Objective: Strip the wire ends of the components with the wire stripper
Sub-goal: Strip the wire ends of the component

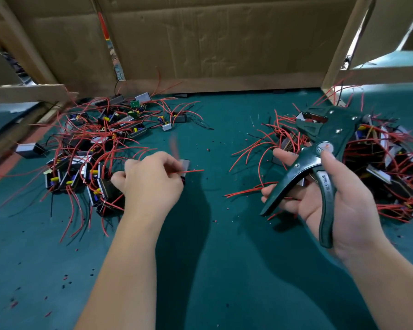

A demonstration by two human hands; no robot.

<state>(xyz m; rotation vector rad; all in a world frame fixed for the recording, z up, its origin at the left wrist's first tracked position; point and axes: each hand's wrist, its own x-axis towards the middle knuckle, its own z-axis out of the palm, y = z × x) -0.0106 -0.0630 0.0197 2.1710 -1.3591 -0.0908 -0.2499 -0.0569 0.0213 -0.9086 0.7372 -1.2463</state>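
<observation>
Two heaps of small boxed components with red leads take up most of the green table mat (212, 258) in front of the cardboard wall (200, 44). The left heap (88, 151) lies just beside my left hand, the right heap (379, 163) behind my right. From here I cannot read the wire tips in either heap. My guess is that the left one is waiting and the right one is finished, so the job sits somewhere in its middle, with plenty left.

The wire stripper (324, 148) is up off the mat in my right hand (339, 210). My fingers are curled round one handle and my thumb lies on the other. The handles are spread apart, so nothing is being cut. No wire is in its head.

My left hand (150, 182) hovers low over the mat, its fingers bunched and pinching one component (185, 166), which is blurred. Its red wire (193, 171) pokes out toward the stripper but is well apart from it. I judge this lead is not yet stripped.

Red insulation scraps (66, 277) dot the mat, which tells me a good many ends are already done.
</observation>
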